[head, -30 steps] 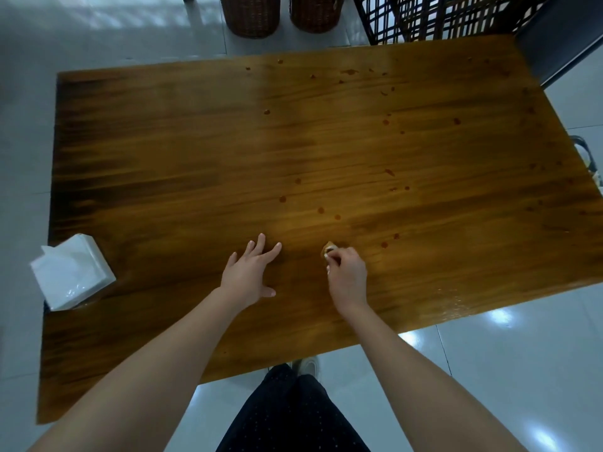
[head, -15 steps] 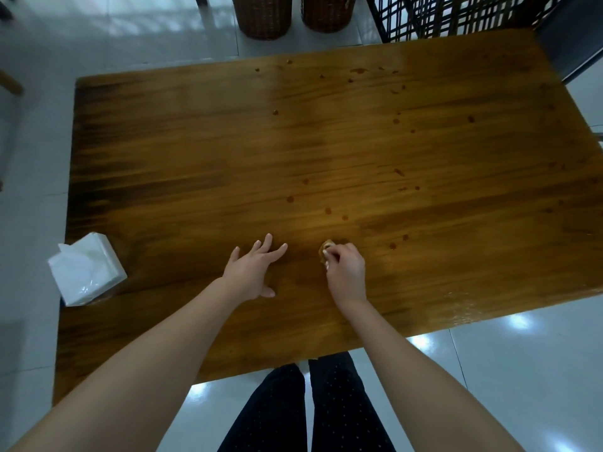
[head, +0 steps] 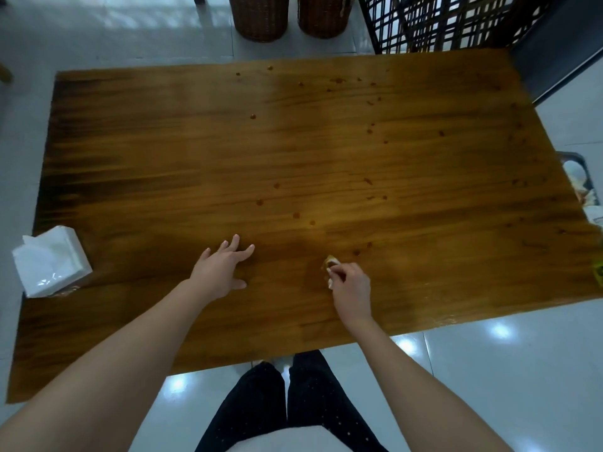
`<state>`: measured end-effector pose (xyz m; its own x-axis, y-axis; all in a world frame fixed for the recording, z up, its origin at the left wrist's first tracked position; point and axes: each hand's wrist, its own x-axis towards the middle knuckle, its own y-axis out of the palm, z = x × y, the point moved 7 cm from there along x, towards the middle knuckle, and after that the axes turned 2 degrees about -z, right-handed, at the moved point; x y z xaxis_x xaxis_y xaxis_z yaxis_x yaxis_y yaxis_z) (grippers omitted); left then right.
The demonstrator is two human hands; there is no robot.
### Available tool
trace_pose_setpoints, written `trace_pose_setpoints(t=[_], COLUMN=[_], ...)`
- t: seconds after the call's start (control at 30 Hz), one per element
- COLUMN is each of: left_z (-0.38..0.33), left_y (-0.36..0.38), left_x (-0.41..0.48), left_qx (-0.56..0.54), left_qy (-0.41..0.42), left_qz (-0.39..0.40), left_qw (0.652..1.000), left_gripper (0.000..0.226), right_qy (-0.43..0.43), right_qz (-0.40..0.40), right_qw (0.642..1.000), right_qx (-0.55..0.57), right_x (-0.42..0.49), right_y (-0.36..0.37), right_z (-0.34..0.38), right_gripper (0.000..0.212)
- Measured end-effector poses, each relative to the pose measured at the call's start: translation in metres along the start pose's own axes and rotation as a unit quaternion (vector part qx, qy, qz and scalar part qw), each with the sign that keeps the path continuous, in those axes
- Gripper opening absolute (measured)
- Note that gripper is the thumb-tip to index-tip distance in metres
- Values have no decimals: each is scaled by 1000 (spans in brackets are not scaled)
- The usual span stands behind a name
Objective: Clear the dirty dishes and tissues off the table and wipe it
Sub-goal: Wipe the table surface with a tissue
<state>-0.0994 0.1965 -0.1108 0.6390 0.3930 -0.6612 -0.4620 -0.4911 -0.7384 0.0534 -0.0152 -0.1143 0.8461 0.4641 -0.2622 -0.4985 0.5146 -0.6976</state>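
Right hand [head: 350, 285] has slid right along the surface [head: 195, 151] since 0.5 s ago, wad [head: 330, 263] with it. Wad now sits right of the 2 nearest spots [head: 296, 215] instead of straight below them. Left hand [head: 222, 272] keeps the same offset from those spots, so the gap between the 2 hands is wider.

Right fingers [head: 342, 272] are curled, pinching the wad against the wood. Wad is small, white with brown staining, mostly hidden under the fingers; only its far tip shows. It's near the front edge of the surface, a bit right of centre, with a couple more spots just beyond it to the right.

Left fingers [head: 235, 241] are spread and relaxed, palm down on the wood, holding nothing.

Brown spots are scattered over the centre and far right of the surface, densest toward the far edge. Near-right corner has a glossy sheen.

Pack [head: 52, 261] of white tissues lies at the left edge, overhanging it slightly, well apart from both hands.

Off the right edge: dark container [head: 584, 177], partly in view, pale contents, can't tell what. Beyond the far edge: 2 wicker baskets [head: 261, 17] on the floor [head: 505, 370], black lattice rack [head: 440, 24] to their right. Legs [head: 293, 402] in dark trousers at the near edge.
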Motion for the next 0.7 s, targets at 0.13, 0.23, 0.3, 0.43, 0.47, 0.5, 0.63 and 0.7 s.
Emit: trace_pose_setpoints(t=[0.13, 0.23, 0.3, 0.43, 0.47, 0.5, 0.63, 0.7], left_z=[-11, -10, -9, -11, -12, -12, -14, -15], left_y=[2, 7, 9, 5, 4, 3, 1, 1], left_x=[-3, -5, -7, -8, -8, -8, -8, -9], left_qx=[-48, -43, -20, -21, -21, -19, -18, -22], left_qy=[-43, -58, -59, -74, -78, -79, -87, -86], left_qz=[-49, -45, -42, -41, -43, -48, -56, -53], left_qw=[997, 996, 997, 996, 996, 996, 994, 995], left_gripper=[79, 84, 86, 83, 81, 80, 77, 76], right_qy=[42, 85, 97, 85, 73, 53, -67, -98], right_qz=[-40, -93, -107, -88, -68, -39, 98, 109], right_qw=[998, 991, 988, 992, 995, 998, 992, 988], right_qx=[-16, -46, -45, -16, -14, -15, -40, -57], right_x=[31, 61, 72, 69, 63, 56, 16, 10], right_y=[-42, -82, -94, -74, -61, -46, 14, 22], right_z=[-19, -41, -47, -32, -26, -19, 14, 19], right_gripper=[18, 20, 19, 18, 18, 17, 18, 19])
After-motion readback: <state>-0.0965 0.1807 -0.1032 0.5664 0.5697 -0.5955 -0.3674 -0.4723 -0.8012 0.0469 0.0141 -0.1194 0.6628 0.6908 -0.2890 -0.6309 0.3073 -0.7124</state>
